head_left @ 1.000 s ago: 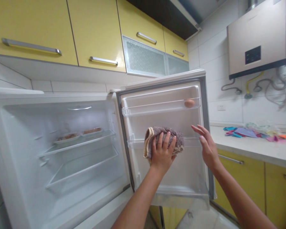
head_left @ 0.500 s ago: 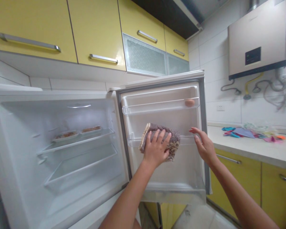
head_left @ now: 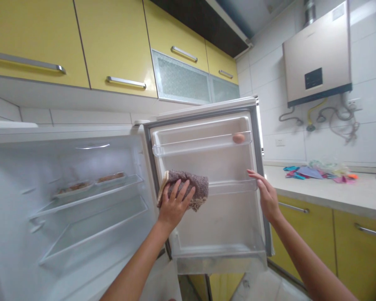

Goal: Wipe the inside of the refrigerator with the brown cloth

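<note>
A folded brown patterned cloth (head_left: 194,186) lies against the inside of the open fridge door (head_left: 219,225), at the left part of the middle door shelf (head_left: 228,188). My left hand (head_left: 174,205) presses on the cloth with its fingers spread over it. At the door's right edge is my right hand (head_left: 267,196), its fingers apart and nothing held, near the end of the middle shelf. An egg (head_left: 238,138) sits in the upper door shelf (head_left: 200,144).
Left of the door, the fridge interior (head_left: 15,217) holds two food trays (head_left: 75,189) on a glass shelf. Colourful cloths or bags (head_left: 310,172) lie on the right counter (head_left: 347,200). A water heater (head_left: 319,54) and yellow cabinets (head_left: 115,46) are above.
My left hand and the cloth have moved left across the door toward its hinge side. My right hand is now closer to the door's edge. The view has shifted slightly.
</note>
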Action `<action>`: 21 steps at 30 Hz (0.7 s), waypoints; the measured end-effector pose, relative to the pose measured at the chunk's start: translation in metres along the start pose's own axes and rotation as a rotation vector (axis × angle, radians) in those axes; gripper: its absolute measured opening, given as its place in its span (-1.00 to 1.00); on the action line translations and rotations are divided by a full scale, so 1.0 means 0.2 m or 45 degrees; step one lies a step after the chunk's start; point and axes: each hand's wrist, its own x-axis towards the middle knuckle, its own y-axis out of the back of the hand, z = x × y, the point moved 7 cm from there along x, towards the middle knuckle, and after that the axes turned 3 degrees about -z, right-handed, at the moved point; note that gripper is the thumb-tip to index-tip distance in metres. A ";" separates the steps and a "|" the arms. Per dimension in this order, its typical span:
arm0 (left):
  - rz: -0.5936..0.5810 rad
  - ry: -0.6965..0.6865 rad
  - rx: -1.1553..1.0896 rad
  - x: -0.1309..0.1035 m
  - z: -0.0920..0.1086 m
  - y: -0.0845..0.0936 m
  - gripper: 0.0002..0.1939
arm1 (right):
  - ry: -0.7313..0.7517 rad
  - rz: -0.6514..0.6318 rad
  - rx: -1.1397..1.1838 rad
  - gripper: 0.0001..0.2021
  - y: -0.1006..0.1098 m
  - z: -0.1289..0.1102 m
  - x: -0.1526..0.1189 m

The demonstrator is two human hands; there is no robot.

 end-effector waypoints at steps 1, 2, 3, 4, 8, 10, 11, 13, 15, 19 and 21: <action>-0.002 0.010 -0.012 0.01 0.02 0.00 -0.42 | -0.003 -0.010 0.016 -0.62 0.00 0.01 0.00; 0.003 0.017 -0.020 0.03 0.05 -0.01 -0.43 | -0.005 -0.016 0.029 -0.61 0.01 0.02 0.00; 0.013 0.020 -0.023 0.05 0.08 -0.01 -0.43 | -0.006 -0.021 0.041 -0.60 0.02 0.02 0.00; 0.024 0.016 -0.025 0.08 0.12 -0.01 -0.44 | -0.008 -0.030 0.054 -0.58 0.03 0.03 0.00; 0.068 -0.060 -0.076 0.23 0.31 -0.02 -0.46 | -0.025 -0.127 0.080 -0.53 0.04 0.04 0.03; 0.097 -0.087 -0.107 0.33 0.43 -0.02 -0.47 | -0.046 -0.164 0.085 -0.52 0.04 0.04 0.04; 0.106 -0.093 -0.122 0.37 0.48 -0.01 -0.47 | -0.064 -0.164 0.094 -0.52 0.05 0.04 0.05; 0.121 -0.116 -0.158 0.46 0.59 -0.01 -0.47 | -0.110 -0.138 0.108 -0.51 0.05 0.04 0.06; 0.136 -0.145 -0.184 0.52 0.67 -0.01 -0.47 | -0.150 -0.080 0.103 -0.48 0.06 0.05 0.06; 0.151 -0.190 -0.185 0.58 0.73 -0.01 -0.48 | -0.190 0.009 0.099 -0.42 0.08 0.08 0.07; 0.150 -0.207 -0.169 0.57 0.72 -0.01 -0.48 | -0.164 0.015 0.017 -0.42 0.08 0.07 0.07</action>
